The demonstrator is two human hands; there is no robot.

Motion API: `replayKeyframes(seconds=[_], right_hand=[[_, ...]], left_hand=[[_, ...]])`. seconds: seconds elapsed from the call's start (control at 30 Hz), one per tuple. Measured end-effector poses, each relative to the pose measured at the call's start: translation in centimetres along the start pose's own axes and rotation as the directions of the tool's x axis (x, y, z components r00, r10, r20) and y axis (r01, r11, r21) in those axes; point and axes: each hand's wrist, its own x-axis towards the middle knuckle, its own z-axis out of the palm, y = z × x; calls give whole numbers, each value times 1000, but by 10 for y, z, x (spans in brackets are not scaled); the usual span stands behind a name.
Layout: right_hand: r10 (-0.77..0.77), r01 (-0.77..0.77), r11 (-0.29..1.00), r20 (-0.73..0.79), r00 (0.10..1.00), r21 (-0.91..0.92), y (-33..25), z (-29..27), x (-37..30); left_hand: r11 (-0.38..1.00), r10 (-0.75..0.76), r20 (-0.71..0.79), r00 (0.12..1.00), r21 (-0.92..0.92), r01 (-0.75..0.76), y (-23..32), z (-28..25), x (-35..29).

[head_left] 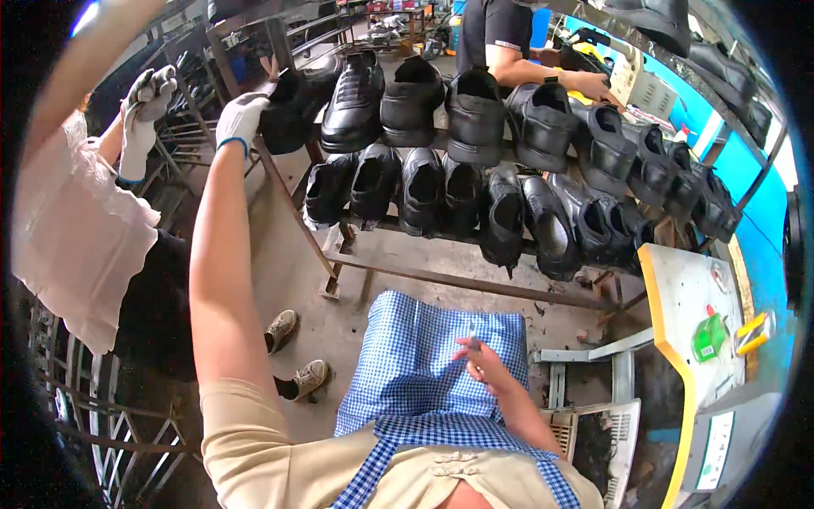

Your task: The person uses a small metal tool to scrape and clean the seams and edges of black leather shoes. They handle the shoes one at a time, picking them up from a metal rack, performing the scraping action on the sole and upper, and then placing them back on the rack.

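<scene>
Blk shoe (287, 119), L fingers (257, 101) at edge (grip hidden, can't tell), R fingers (476, 358), hold unclear

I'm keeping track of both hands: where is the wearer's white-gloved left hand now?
In the head view, the left hand is upper left, at the leftmost black shoe on the rack, right of another person's gloved hand.

Left glove (242, 120): white, blue band at the cuff
Gripped shoe (287, 123): black
Rack shoes (475, 127): black, one showing a grey insole
Apron (432, 352): blue-and-white check
Shirt (246, 441): plain beige
Co-worker's glove (138, 140): white, grey over the fingers
Co-worker's garment (89, 246): pale pinkish white
Sneakers (311, 378): beige, pale soles
Rack rail (475, 282): rusty brown
Floor (339, 339): grey
Table (685, 293): white top, yellow edge
Small item on table (709, 339): green and white
Wall panel (755, 191): bright blue
</scene>
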Motion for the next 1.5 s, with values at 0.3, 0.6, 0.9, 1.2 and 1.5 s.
replayKeyframes(seconds=[0.3, 0.6, 0.9, 1.2, 1.5], right_hand=[[-103, 126, 988, -225, 969, 90, 16, -35, -13], [-207, 75, 948, -421, 883, -309, -11, -84, 75], [79, -330, 168, -321, 944, -929, 65, -172, 138], [296, -329, 197, -264, 918, -924, 72, -158, 97], [290, -367, 259, -291, 912, -893, 48, -136, 82]], left_hand=[[791, 2, -542, 841, -514, -333, 0, 63, -109], [337, -321, 432, 843, -780, 528, -49, 215, -331], [-225, -111, 961, 253, -273, 935, -58, 303, -402], [220, -197, 937, 289, -245, 944, -47, 266, -427], [442, -260, 881, 395, -254, 860, -64, 274, -436]])
